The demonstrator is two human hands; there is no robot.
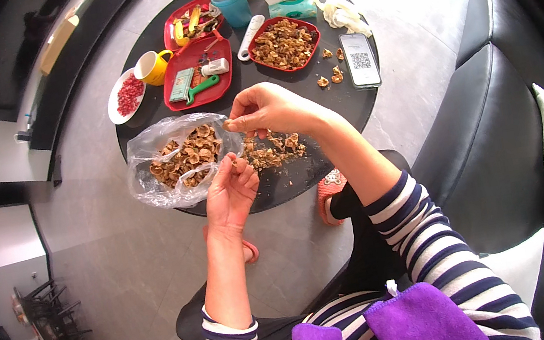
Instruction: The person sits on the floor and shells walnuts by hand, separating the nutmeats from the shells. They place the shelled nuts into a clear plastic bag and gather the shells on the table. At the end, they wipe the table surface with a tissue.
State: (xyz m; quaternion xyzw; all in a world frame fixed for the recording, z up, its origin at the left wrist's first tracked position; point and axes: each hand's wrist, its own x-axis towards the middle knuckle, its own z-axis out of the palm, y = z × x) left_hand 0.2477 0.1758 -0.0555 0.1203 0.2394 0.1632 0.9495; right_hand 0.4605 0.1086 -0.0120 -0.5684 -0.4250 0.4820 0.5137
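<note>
My right hand (276, 108) pinches a small brown piece of walnut (228, 126) between thumb and fingers, above the right rim of a clear plastic bag (149, 193). Many empty walnut shells (190, 153) fill that bag. Below it, my left hand (232, 192) is raised palm up beside the bag, its curled fingers around a small walnut bit (234, 163) that is mostly hidden. A heap of broken walnut shells and crumbs (275, 154) lies on the black round table (290, 188), partly behind my hands. Farther back, a red tray (317, 40) holds shelled walnut kernels (285, 44).
A white dish of red seeds (110, 107), a yellow mug (151, 69) and a red tray with a green-handled peeler (202, 89) stand back left. Behind are a teal cup (231, 4) and a tissue pack (293, 8). A phone (360, 62) lies right, near a black sofa (470, 87).
</note>
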